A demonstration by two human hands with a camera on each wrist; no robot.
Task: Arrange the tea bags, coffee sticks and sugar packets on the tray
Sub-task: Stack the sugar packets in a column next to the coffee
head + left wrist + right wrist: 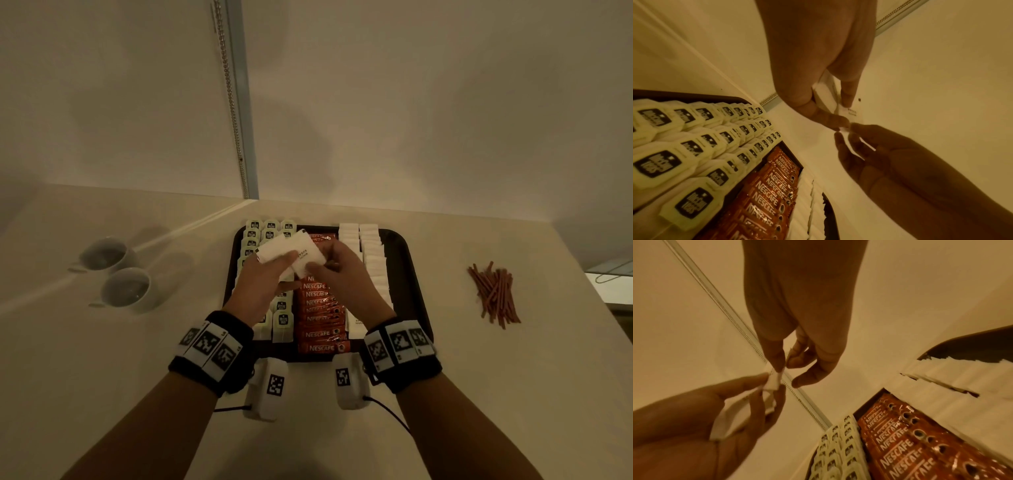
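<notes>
Both hands are raised over the middle of the tray (397, 274), fingertips meeting. Left hand (263, 284): thumb and fingers curled round a small stack of white sugar packets (291, 255), held above the tea bags and coffee sticks, not touching them. Right hand (342, 274): thumb and forefinger pinch the near corner of the same stack; the other fingers hang loosely curled. Right wrist view confirms the pinch at the packet corner (774, 379), with the left hand's fingers (756, 402) wrapped round the packets.

Left of the tray on the table (342, 445): two white cups (116, 270), lying close together, well apart from the hands.

On the tray, left to right: tea bags (270, 236) in overlapping rows; coffee sticks (322, 329), orange-red, stacked in one column; more sugar packets (370, 253) in two overlapping rows at the right side.

Right of the tray on the table: a loose pile of thin brown-red sticks (495, 294), well apart from it.
</notes>
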